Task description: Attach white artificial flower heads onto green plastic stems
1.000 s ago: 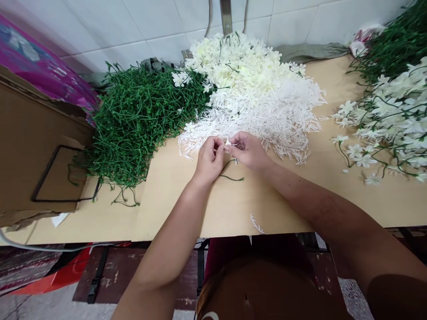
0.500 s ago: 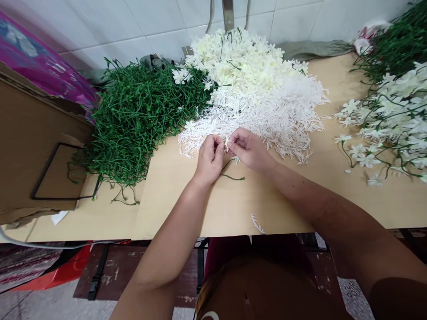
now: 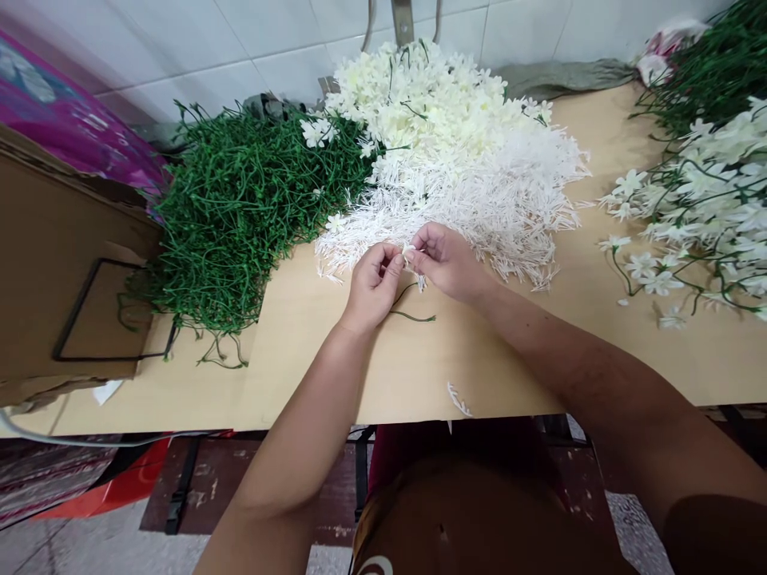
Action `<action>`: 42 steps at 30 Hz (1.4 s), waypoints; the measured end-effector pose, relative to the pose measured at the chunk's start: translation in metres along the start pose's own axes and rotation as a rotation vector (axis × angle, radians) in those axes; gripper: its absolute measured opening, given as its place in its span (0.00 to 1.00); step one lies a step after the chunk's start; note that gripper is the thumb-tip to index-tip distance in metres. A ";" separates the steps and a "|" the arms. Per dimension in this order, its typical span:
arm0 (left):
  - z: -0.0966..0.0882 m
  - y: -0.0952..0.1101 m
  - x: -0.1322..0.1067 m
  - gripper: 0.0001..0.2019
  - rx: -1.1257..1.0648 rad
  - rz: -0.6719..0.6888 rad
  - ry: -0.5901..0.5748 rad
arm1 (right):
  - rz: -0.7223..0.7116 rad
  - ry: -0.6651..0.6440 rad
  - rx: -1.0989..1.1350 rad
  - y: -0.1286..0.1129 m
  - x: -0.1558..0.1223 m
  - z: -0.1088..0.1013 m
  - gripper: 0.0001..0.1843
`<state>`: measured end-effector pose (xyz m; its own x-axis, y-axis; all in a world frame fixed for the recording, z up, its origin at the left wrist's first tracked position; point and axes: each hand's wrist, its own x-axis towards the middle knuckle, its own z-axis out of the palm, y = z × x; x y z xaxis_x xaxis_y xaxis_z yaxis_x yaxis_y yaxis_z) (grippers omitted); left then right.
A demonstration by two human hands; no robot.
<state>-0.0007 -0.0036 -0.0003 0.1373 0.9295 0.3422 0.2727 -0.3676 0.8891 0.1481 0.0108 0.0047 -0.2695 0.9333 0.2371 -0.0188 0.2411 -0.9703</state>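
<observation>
1. Two hands meet just above the near part of the table. The left hand and right hand are both closed in a fingertip pinch on one small white flower piece held between them.
2. One thin green stem trails out from under the left hand and lies on the wood. I cannot tell whether the fingers actually grip it.
3. Nearer than the hands, a stray white sprig sits at the table's edge, with the person's lap below it.
4. Progress, as I judge it: well right of the hands lies a spread of assembled flowers, white blooms on green stems, so a fair batch looks done.
5. Plenty looks left, though. Just beyond the fingertips sprawls the white stamen pile, and farther back is the cream petal heap. To the left of both sits the big green stem heap, all loose parts.
6. Far left of the hands is a cardboard box with purple cloth behind it.
7. At the back, a white tiled wall runs behind the table, with a metal pipe above the petals and a grey-green cloth along the far edge. More greenery fills the right corner.
</observation>
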 end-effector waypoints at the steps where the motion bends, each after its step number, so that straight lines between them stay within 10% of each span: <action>1: 0.000 0.001 0.000 0.18 -0.008 0.000 -0.002 | 0.006 -0.004 0.011 -0.001 0.000 0.000 0.15; 11: -0.009 0.007 0.007 0.11 -0.273 -0.207 0.218 | 0.020 -0.192 -0.328 -0.011 -0.006 -0.012 0.03; 19: -0.004 0.009 0.004 0.10 -0.217 -0.188 0.049 | -0.097 -0.073 -0.816 -0.018 -0.001 -0.034 0.05; 31: -0.002 0.011 0.000 0.14 -0.558 -0.340 -0.104 | -0.048 -0.148 -0.062 -0.014 -0.002 -0.019 0.12; 42: 0.000 0.015 0.001 0.17 -0.586 -0.372 -0.110 | 0.063 -0.158 0.076 -0.018 -0.002 -0.015 0.16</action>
<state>0.0037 -0.0082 0.0134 0.2384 0.9709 -0.0213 -0.2333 0.0785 0.9692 0.1637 0.0089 0.0225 -0.4200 0.8912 0.1711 -0.0686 0.1568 -0.9852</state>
